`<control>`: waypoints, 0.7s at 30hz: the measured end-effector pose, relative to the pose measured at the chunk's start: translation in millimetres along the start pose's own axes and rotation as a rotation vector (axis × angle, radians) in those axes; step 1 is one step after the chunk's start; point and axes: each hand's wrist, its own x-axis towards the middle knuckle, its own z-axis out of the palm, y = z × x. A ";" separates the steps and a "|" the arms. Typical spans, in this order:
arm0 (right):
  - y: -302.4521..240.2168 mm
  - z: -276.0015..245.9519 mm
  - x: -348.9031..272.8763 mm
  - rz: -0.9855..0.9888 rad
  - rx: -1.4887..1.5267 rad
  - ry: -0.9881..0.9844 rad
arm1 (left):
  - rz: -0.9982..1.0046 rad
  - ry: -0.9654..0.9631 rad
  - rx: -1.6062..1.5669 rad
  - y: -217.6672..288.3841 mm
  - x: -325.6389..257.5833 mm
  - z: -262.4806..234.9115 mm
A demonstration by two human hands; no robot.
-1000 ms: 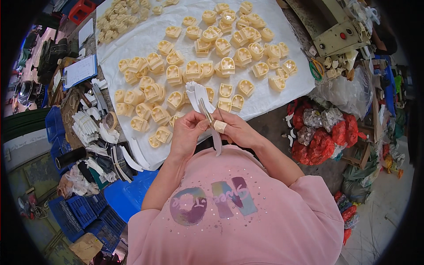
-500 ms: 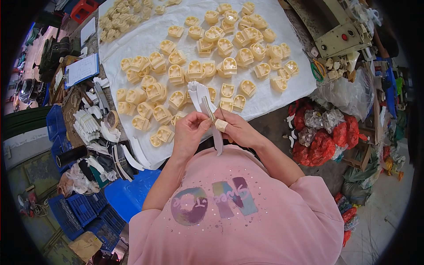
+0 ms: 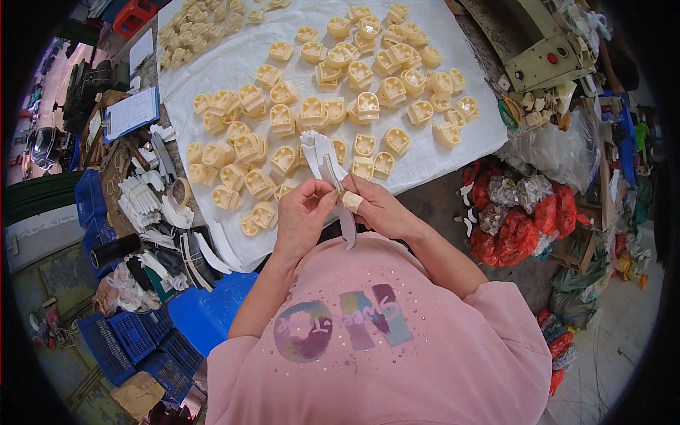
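In front of my chest, at the table's near edge, both hands hold a bundle of thin white curved strips [image 3: 320, 150]. My left hand [image 3: 306, 209] pinches the bundle from the left between thumb and fingertips. From the right, my right hand [image 3: 382, 209] is closed on the same strips, a beige wrap around one finger. A grey-white tail of the bundle hangs below the hands toward my shirt. Just beyond the strips lie many cream plastic parts [image 3: 312, 113], hollow and rounded, spread over a white sheet [image 3: 227, 67]. Where the fingertips meet, details are partly hidden.
Left of the table are a clipboard [image 3: 132, 113], piled white strips [image 3: 139, 203], a tape roll [image 3: 178, 192] and blue crates [image 3: 131, 336]. To the right sit green-and-orange scissors [image 3: 510, 112], a machine with a red button [image 3: 552, 62] and red plastic bags [image 3: 520, 230].
My right thumb and wrapped finger have shifted slightly against the strips. Otherwise the hands and the bundle stay in almost the same place.
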 end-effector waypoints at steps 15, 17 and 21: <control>-4.2 -14.9 6.8 0.002 -0.050 -0.081 | 0.089 -0.088 -0.034 2.6 2.7 -2.9; -16.2 -16.3 4.0 0.044 -0.043 -0.102 | 0.097 -0.104 -0.054 1.8 2.6 -3.0; -14.2 -24.9 5.7 0.163 -0.042 -0.157 | 0.094 -0.129 -0.149 -1.4 2.8 -1.6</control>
